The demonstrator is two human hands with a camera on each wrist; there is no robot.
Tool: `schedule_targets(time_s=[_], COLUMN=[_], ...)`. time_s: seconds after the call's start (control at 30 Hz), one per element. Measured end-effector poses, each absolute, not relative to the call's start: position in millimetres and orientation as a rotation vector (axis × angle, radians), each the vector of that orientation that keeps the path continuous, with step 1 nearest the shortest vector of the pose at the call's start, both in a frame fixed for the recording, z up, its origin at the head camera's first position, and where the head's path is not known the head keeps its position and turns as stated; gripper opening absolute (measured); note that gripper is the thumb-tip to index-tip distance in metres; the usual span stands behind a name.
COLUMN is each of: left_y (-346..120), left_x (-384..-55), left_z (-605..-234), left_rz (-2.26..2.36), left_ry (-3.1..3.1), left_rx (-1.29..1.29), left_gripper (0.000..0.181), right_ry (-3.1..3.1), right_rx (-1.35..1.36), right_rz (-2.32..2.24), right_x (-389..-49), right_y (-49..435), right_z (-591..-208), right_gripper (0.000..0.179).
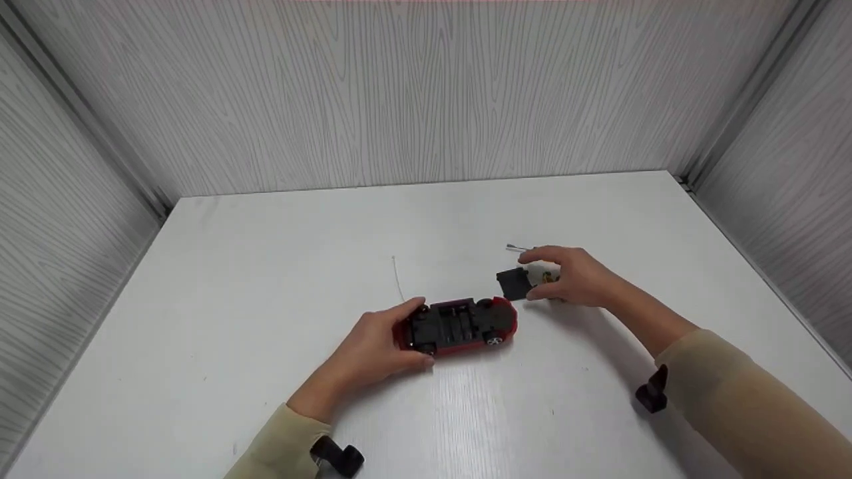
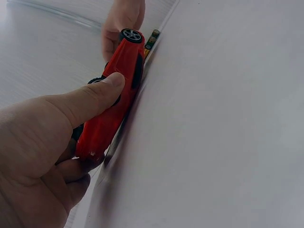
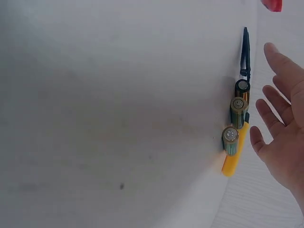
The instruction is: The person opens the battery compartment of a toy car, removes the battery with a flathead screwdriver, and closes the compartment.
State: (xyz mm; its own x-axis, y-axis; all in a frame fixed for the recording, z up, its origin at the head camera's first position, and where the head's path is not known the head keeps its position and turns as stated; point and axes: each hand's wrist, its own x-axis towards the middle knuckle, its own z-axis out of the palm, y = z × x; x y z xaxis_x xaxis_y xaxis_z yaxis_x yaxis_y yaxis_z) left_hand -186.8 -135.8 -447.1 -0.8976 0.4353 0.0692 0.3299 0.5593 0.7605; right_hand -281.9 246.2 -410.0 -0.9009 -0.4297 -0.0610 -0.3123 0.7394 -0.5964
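A red toy car (image 1: 466, 326) lies upside down near the middle of the table, its black underside facing up. My left hand (image 1: 376, 342) grips its left end, thumb on the near side and fingers on the far side. In the left wrist view the thumb presses against the red body (image 2: 107, 121). My right hand (image 1: 572, 276) hovers over a flat black cover (image 1: 514, 284) and three batteries (image 3: 238, 111), fingers loosely spread. The right wrist view shows nothing held in it. Its palm hides part of these things in the head view.
A yellow handle (image 3: 232, 161) lies beside the batteries. A thin metal piece (image 1: 514, 247) pokes out past my right fingers. From the car's left end a thin white antenna-like wire (image 1: 397, 278) extends toward the back. Pale wood-grain panels (image 1: 399, 93) enclose the table.
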Motion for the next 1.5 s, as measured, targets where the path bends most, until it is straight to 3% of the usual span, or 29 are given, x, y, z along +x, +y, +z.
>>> schedule_targets(time_s=[0.63, 1.23, 1.5], left_y=[-137, -138, -137], left_x=[-188, -187, -187], left_z=[-451, -449, -450], left_rz=[1.268, 1.270, 1.277], left_ry=[2.667, 2.662, 2.651], left_rx=[0.722, 0.713, 0.693], left_gripper=[0.095, 0.095, 0.095], right_ry=[2.784, 2.808, 2.843], right_rx=[-0.690, -0.731, -0.698], right_rz=[-0.729, -0.820, -0.902], right_x=[-287, -286, -282], right_y=[237, 232, 229], right_z=[-417, -421, -412], right_gripper=[0.060, 0.048, 0.050])
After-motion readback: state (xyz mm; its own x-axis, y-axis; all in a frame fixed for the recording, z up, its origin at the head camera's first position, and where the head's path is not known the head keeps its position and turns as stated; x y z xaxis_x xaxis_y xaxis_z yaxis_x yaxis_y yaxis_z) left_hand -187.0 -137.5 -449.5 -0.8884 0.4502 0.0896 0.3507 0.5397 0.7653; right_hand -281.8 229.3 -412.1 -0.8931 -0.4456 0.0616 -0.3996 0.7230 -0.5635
